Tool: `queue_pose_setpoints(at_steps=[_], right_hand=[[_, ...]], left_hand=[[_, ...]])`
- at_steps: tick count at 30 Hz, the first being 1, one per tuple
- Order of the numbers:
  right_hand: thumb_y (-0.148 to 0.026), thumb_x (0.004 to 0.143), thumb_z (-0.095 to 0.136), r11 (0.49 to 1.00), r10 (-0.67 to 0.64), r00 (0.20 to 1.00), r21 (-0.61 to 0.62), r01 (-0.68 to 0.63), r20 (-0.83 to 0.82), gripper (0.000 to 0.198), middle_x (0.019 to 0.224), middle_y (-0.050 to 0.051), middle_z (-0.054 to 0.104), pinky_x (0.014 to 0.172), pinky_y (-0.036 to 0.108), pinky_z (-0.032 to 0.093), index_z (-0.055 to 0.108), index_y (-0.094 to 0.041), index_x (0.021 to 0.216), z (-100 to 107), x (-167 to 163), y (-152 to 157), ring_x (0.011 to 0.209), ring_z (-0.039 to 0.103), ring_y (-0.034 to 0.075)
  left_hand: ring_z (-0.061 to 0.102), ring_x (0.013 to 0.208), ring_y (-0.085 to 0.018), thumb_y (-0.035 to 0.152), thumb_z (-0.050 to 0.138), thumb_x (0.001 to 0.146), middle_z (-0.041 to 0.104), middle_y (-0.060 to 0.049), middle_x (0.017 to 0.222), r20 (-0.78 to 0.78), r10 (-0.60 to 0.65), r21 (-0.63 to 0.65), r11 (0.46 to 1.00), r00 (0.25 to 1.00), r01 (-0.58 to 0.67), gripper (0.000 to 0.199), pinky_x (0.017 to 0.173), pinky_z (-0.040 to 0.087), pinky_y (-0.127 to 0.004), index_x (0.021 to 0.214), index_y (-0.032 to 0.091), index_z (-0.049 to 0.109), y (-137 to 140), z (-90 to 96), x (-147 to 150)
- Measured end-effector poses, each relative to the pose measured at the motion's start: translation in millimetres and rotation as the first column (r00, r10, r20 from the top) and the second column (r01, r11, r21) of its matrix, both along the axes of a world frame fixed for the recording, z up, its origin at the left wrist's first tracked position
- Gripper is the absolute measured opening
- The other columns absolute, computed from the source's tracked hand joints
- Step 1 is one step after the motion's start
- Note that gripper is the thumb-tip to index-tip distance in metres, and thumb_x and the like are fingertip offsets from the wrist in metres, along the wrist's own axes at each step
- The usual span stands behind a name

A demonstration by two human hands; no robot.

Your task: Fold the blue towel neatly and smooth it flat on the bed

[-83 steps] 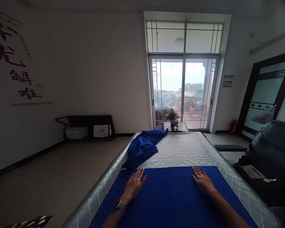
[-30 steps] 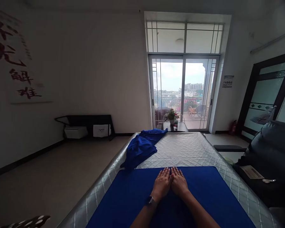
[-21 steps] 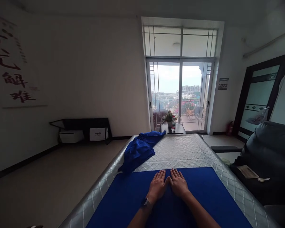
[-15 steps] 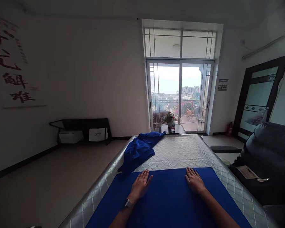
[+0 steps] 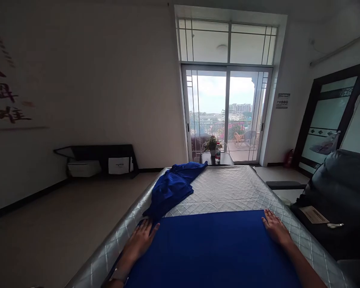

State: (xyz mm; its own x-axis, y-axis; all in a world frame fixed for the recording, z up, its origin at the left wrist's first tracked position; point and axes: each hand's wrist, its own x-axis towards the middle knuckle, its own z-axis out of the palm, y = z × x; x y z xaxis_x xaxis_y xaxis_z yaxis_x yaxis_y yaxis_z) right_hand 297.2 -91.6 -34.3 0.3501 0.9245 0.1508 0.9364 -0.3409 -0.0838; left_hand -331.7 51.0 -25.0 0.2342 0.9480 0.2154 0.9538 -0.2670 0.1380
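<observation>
the left hand [image 5: 139, 241] and right hand [image 5: 276, 229] lie flat, fingers outstretched, at the far corners of a blue cloth [image 5: 213, 248] spread on the silver surface [image 5: 228, 184].

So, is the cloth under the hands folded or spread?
Spread flat: the cloth lies smooth, its far edge nearly straight. Hidden layers: cannot tell.

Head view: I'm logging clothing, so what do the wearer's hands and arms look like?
The left hand and right hand are gloveless, and no sleeves show. A greyish watch or band circles the left wrist, too dim for detail; nothing shows on the right wrist.
</observation>
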Motion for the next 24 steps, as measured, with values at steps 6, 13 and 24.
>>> queue_pose_setpoints(at_steps=[6,13,24], right_hand=[[-0.037,0.099,0.019,0.996,-0.073,0.997,-0.047,0.072,-0.013,0.067,0.165,0.010,0.025,0.124,0.044,0.021,0.028,-0.007,0.158,2.3,3.4,3.7,0.153,0.022,0.024],[-0.038,0.099,0.022,0.996,-0.087,0.996,-0.034,0.086,-0.018,0.065,0.164,0.009,0.028,0.124,0.042,0.019,0.032,-0.012,0.157,20.9,-11.6,-10.9,0.152,0.024,0.021],[-0.037,0.100,0.023,0.952,0.305,0.940,0.047,-0.301,-0.151,0.062,0.162,0.009,0.034,0.124,0.037,0.015,0.039,-0.010,0.154,86.0,-154.7,7.7,0.152,0.025,0.020]], left_hand=[[0.042,0.144,-0.031,0.050,0.036,0.096,0.055,-0.015,0.148,0.059,0.023,0.061,0.998,0.998,-0.027,0.063,0.117,0.035,-0.048,0.143,0.013,0.056,6.1,-4.8,-8.9],[0.037,0.147,-0.032,0.050,0.025,0.093,0.044,-0.022,0.155,0.100,0.372,0.059,0.924,0.923,-0.379,0.078,0.121,0.029,-0.047,0.147,-0.003,0.045,11.0,-17.0,-15.0],[0.040,0.146,-0.027,0.045,0.032,0.101,0.047,-0.013,0.155,-0.003,-0.289,0.054,0.956,0.957,0.289,0.058,0.120,0.033,-0.044,0.147,0.014,0.051,-43.8,46.2,130.4]])
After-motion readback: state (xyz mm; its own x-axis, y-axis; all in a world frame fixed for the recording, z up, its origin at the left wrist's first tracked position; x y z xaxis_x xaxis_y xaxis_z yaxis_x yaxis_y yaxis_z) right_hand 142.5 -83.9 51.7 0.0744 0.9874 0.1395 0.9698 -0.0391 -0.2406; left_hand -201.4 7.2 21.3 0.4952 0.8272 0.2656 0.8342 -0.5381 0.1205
